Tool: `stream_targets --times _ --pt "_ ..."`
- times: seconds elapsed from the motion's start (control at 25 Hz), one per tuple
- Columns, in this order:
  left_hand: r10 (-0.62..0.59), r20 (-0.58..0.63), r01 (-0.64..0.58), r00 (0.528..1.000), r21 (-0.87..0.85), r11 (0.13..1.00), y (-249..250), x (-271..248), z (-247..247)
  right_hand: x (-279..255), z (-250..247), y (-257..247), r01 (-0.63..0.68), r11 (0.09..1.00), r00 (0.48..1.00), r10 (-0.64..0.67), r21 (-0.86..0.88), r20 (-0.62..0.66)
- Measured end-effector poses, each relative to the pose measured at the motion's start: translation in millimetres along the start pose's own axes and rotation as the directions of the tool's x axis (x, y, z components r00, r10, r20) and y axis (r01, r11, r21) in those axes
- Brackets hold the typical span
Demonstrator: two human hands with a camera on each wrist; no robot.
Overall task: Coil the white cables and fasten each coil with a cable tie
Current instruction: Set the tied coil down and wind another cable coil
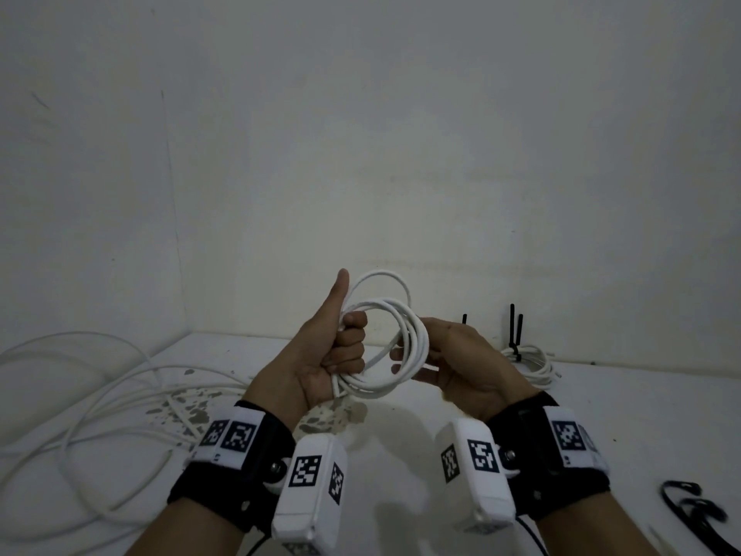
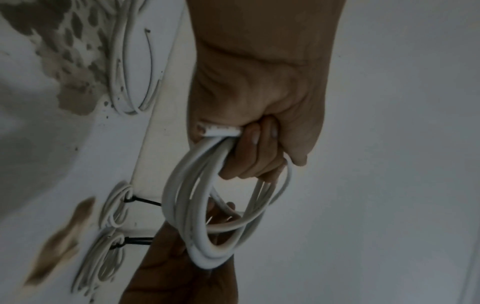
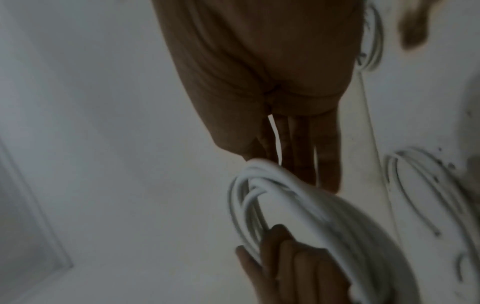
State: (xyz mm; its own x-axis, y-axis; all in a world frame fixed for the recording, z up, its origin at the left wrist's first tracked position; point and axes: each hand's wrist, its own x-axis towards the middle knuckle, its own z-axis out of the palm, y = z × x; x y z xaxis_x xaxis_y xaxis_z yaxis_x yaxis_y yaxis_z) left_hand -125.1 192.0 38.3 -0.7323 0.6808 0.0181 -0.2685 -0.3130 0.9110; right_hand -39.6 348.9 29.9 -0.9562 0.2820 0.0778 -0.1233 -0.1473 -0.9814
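Left hand (image 1: 337, 355) fist clamped on round coil of white cable (image 1: 385, 347), held above table; right hand (image 1: 453, 363) fingers straight, steadying opp. side. No tie on it yet. Tied white coils w/ black ties (image 1: 529, 363) at back = done; loose white cable pile (image 1: 100, 395) left = todo.

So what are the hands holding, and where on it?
The left hand grips the coiled white cable by its left side, fingers curled round the loops. The right hand touches the coil's right side with straight fingers.
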Motion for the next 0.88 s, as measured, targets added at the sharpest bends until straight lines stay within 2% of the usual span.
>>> stream_targets --times 0.16,0.28,0.36,0.44,0.52,0.6,0.68,0.76,0.84,0.88 --pt "0.055 -0.171 -0.040 0.984 0.090 0.995 -5 4 -3 -6 13 -4 -0.152 0.977 0.988 0.149 0.152 0.030" --pt "0.113 -0.256 -0.072 0.960 0.164 0.984 -5 3 -4 -8 15 -4 -0.152 0.969 0.988 0.142 0.196 0.064" --pt "0.148 -0.298 -0.090 0.943 0.198 0.976 -5 2 -3 -10 15 -7 -0.108 0.987 0.990 0.096 0.123 0.103" --pt "0.158 -0.300 -0.086 0.941 0.239 0.967 -7 1 -1 -12 17 -9 -0.078 0.997 0.988 0.076 0.012 0.133" --pt "0.148 -0.272 -0.078 0.951 0.253 0.964 -8 1 0 -9 20 -9 -0.105 0.994 0.989 0.109 -0.040 0.095" --pt "0.130 -0.227 -0.075 0.965 0.236 0.969 -9 1 -2 -7 23 -8 -0.195 0.980 0.978 0.190 0.039 0.090" --pt "0.114 -0.195 -0.073 0.974 0.206 0.976 -8 0 -5 -8 28 -7 -0.199 0.977 0.977 0.192 0.071 0.092" --pt "0.130 -0.205 -0.085 0.970 0.213 0.973 -4 -2 -9 -4 30 3 -0.052 0.990 0.995 0.062 -0.131 0.073" --pt "0.152 -0.205 -0.097 0.967 0.254 0.962 -1 -3 -12 -4 30 10 0.076 0.916 0.997 -0.069 -0.394 0.032" --pt "0.147 -0.197 -0.092 0.969 0.265 0.960 0 -2 -12 -4 26 10 0.083 0.876 0.996 -0.091 -0.476 0.006"
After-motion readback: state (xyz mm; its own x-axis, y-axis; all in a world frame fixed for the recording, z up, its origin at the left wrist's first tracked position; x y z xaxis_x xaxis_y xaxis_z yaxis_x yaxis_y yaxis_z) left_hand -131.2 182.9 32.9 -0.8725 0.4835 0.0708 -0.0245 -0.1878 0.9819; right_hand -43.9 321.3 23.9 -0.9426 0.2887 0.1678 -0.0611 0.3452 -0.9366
